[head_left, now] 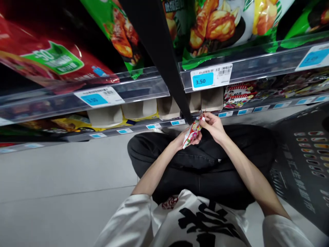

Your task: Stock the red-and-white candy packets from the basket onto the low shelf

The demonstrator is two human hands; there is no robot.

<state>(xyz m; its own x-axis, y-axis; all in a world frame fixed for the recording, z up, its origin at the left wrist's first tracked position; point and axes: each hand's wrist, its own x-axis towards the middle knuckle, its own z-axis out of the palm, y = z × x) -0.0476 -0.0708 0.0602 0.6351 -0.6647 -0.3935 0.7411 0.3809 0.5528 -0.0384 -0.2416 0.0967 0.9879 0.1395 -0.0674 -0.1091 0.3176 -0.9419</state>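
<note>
One packet (193,131) is held between left hand (179,140) and right hand (215,127).

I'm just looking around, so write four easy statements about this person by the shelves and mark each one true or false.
1. The left hand and right hand both hold the packet. True.
2. The basket stands on the left. False: the basket is on the right.
3. A price tag reads 3.50. True.
4. The trousers are white. False: the trousers are black.
</note>
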